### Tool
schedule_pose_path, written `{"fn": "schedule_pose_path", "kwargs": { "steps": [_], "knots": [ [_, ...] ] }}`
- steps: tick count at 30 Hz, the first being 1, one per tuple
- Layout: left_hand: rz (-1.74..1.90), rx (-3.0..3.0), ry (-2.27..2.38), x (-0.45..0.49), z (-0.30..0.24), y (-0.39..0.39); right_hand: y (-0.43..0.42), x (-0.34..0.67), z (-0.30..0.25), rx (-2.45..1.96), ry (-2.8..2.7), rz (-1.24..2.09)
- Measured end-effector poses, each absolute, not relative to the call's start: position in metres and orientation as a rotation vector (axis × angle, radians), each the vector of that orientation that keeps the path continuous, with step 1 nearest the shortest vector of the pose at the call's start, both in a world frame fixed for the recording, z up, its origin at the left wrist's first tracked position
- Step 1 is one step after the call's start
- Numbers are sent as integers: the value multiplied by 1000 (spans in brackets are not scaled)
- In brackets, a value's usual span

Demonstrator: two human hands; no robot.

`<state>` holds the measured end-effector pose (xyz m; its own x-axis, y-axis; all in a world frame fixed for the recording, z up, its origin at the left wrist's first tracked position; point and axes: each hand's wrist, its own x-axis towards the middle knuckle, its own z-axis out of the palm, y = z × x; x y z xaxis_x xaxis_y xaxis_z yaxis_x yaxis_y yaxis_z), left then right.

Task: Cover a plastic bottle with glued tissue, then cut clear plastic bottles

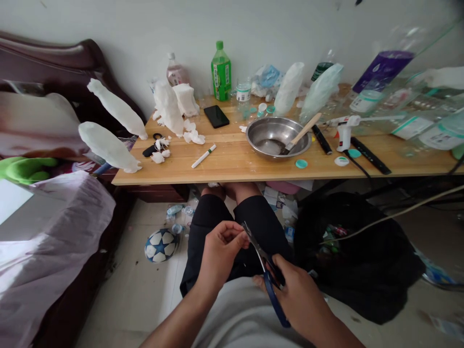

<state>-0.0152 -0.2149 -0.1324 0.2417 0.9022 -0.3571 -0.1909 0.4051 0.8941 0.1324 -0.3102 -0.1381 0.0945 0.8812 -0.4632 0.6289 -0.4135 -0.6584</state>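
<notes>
Over my lap, my right hand (300,295) grips a pair of blue-handled scissors (266,268) by the handles, blades pointing up and left. My left hand (221,249) is closed in a pinch at the blade tips; whatever it pinches is too small to make out. Both hands sit below the front edge of the wooden table (232,164).
On the table stand a steel bowl (277,137) with a brush, a glue gun (342,130), a phone (216,116), a green bottle (221,72), a white pen (203,156) and tissue-wrapped shapes (168,106). A black bag (355,251) lies right, a ball (160,245) left.
</notes>
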Motion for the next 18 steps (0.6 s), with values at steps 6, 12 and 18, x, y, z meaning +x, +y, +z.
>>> {"fn": "schedule_pose_path", "kwargs": {
  "steps": [6, 12, 18],
  "knots": [
    [855, 815, 1064, -17, -130, -212, -311, 132, -141, -2142, -1581, 1083],
    [823, 813, 1072, -19, -125, -209, -311, 133, -144, -2137, -1606, 1018],
    [790, 847, 1061, -22, -121, -208, -313, 136, -149, -2158, -1701, 886]
  ]
}}
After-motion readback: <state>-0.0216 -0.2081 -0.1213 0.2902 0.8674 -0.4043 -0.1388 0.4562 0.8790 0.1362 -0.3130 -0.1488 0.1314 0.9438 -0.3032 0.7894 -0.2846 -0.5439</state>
